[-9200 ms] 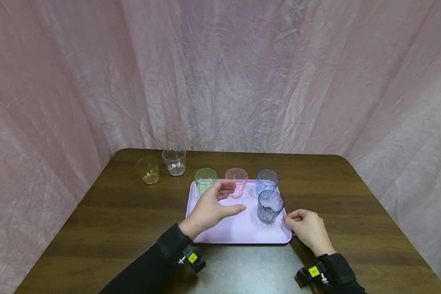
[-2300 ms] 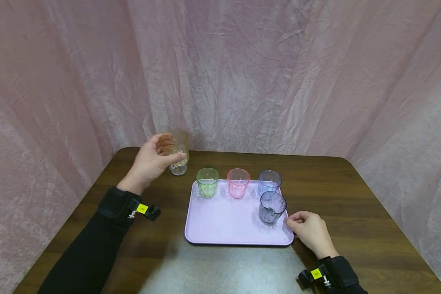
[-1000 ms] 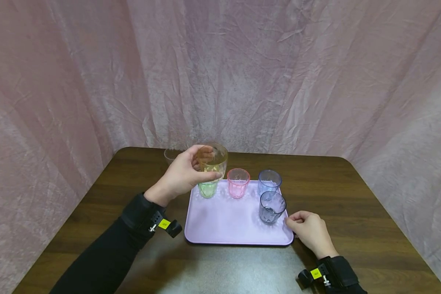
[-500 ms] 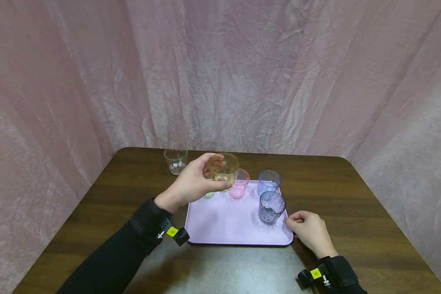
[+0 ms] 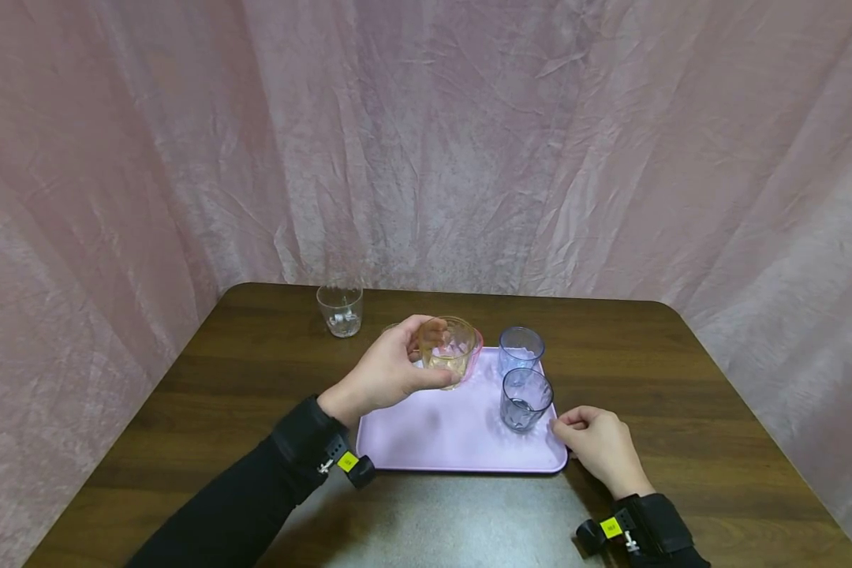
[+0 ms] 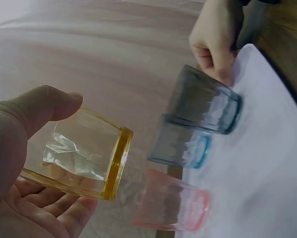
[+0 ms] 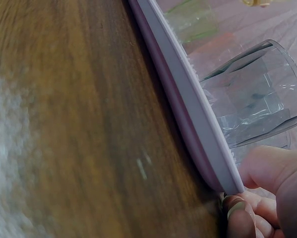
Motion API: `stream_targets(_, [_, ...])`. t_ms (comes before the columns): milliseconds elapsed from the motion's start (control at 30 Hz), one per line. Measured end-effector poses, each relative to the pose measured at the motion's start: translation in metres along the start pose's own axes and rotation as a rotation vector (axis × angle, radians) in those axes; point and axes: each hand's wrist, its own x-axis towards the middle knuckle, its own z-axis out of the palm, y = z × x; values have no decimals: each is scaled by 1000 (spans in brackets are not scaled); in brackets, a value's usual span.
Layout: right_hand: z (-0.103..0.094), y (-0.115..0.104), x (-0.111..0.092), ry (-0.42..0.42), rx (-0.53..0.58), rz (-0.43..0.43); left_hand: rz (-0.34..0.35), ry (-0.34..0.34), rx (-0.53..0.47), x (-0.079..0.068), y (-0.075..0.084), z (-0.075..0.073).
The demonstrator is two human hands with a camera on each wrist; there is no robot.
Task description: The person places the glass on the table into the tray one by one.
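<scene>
My left hand (image 5: 386, 371) grips a clear yellow glass (image 5: 452, 351) around its side and holds it upright above the lilac tray (image 5: 461, 451). The left wrist view shows the glass (image 6: 84, 158) raised off the tray, thumb on one side and fingers on the other. At the tray's right edge, my right hand (image 5: 599, 446) pinches the rim, thumb above and fingers below. On the tray stand a grey glass (image 5: 525, 401) near that hand, a blue glass (image 5: 521, 345) behind it and a pink glass (image 6: 176, 203). A green glass (image 7: 195, 21) is mostly hidden by my left hand in the head view.
A colourless glass (image 5: 341, 309) stands on the wooden table (image 5: 255, 379) at the back left, off the tray. A pink curtain (image 5: 426, 158) hangs behind the table's far edge.
My left hand took the yellow glass from the back left, then carried it right and nearer, past the green glass to over the tray. My right hand stays at the tray's edge.
</scene>
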Motion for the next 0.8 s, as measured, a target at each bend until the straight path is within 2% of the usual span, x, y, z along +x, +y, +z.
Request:
stream_targets(433, [0, 0, 1, 0, -8, 6, -61, -17, -66, -1, -31, 25])
stream_targets(800, [0, 1, 1, 4, -15, 1, -36, -13, -57, -1, -53, 44])
